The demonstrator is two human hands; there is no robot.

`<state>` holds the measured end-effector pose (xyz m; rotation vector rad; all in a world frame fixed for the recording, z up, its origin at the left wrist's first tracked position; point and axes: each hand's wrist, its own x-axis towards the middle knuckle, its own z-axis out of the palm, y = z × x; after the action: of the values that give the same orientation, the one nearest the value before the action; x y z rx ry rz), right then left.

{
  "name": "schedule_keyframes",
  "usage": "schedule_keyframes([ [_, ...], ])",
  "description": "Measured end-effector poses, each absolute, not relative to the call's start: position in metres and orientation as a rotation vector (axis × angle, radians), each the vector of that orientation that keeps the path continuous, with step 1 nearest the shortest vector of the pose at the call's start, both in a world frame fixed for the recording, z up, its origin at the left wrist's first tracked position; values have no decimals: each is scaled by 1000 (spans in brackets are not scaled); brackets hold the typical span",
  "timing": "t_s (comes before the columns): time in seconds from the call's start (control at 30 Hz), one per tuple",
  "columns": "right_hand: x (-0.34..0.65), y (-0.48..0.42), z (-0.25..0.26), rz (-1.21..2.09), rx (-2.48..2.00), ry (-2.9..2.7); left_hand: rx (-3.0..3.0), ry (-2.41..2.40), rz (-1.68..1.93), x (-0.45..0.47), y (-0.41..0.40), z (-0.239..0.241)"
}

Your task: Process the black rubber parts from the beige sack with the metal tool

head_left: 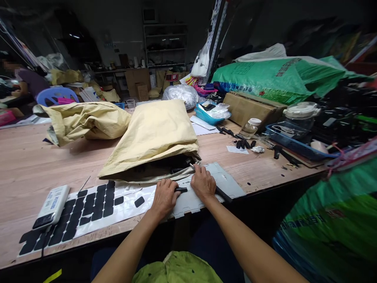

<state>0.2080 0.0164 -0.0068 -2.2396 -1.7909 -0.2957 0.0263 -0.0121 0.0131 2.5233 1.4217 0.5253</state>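
My left hand (164,197) rests on a grey plastic sheet (226,181) at the table's front edge, fingers curled round a small black part (180,190). My right hand (202,183) lies just to its right, fingers bent and pinched on a thin metal tool (192,166) at the mouth of a big yellow sack (153,135). The sack lies open toward me with black parts inside. A white backing sheet (126,204) with several black adhesive pads (88,206) stretches to the left.
A white handheld device (51,206) lies on the pad sheet. A second crumpled yellow sack (85,120) sits at back left. At right are a blue tray (294,143), a cardboard box (250,108), a glass jar (250,126) and green sacks (277,76). A person sits far left.
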Motion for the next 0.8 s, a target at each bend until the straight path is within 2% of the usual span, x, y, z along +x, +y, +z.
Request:
schedule_keyframes([
  [0.23,209,16,-5,-222,-2217,-1770,2246,1369,718,12,-10,2],
  [0.4,215,13,11,105,-2211,-1674,2170,1399,737,14,-8,3],
  [0.6,209,-34,28,363,-1880,-1596,2119,1431,706,16,-9,8],
  [0.8,192,-81,23,539,-1696,-1748,2128,1462,660,17,-9,4],
])
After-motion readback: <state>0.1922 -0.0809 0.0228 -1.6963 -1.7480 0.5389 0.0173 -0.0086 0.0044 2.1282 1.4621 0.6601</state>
